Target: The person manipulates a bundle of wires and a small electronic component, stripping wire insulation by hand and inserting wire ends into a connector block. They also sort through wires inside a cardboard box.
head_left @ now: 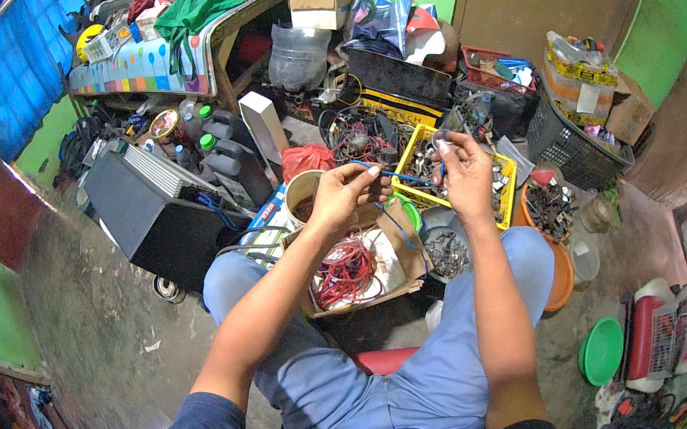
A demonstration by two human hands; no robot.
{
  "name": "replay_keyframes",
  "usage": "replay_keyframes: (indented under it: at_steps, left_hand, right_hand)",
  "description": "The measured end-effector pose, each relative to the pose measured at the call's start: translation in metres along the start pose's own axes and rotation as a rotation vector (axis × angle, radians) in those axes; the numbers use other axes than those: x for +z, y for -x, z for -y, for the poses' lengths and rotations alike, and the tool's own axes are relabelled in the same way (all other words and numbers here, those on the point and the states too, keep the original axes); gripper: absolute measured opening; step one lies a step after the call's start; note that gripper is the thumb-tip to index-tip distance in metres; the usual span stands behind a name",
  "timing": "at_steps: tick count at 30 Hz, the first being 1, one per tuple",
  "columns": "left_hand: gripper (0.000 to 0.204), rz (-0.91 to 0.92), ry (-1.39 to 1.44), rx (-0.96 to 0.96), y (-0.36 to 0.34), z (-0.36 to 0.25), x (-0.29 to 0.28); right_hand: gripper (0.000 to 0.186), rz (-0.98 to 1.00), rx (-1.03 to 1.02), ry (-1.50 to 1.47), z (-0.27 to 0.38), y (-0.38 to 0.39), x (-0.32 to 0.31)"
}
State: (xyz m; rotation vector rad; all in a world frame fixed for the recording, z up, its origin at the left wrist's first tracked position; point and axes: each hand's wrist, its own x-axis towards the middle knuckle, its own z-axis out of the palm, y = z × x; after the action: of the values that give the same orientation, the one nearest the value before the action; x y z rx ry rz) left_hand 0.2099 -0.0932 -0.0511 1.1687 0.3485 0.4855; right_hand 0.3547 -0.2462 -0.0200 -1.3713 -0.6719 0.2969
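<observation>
A blue cable (pixel 409 177) is stretched between my two hands, above an open cardboard box. My left hand (pixel 350 194) pinches one stretch of it between thumb and fingers. At the other end my right hand (pixel 467 179) is closed with the cable at its fingers; a small pale thing at its fingertips is too blurred to name. Part of the blue cable hangs down toward the box (pixel 384 300), which holds a tangle of red wires (pixel 346 271). Behind my right hand stands a yellow crate (pixel 507 188) of small parts.
Around the box are a white bucket (pixel 302 183), a metal bowl (pixel 447 263) of small metal pieces and orange tubs (pixel 561 287). A black case (pixel 160 225) lies left of my knee. A green basin (pixel 601 351) and a red-and-white seat (pixel 674 336) are at the right.
</observation>
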Motion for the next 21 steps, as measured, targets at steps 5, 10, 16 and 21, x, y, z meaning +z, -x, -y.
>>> replay_keyframes:
  at_steps: [5,10,16,21]
  left_hand:
    - [0.029,0.136,-0.270,-0.160,-0.007,0.001,-0.014]
    - [0.043,0.225,-0.136,-0.230,0.002,0.001,-0.004]
    - [0.053,0.120,0.070,-0.309,0.001,0.012,0.003]
    - [0.043,0.109,0.047,-0.094,-0.010,0.010,-0.015]
  right_hand:
    - [0.020,0.103,0.030,0.011,-0.002,0.005,-0.010]
    - [0.020,0.233,0.032,0.064,0.000,0.017,-0.006]
    - [0.023,0.328,0.067,0.021,-0.003,0.019,0.001]
    - [0.022,0.300,0.109,0.087,-0.004,0.017,0.008]
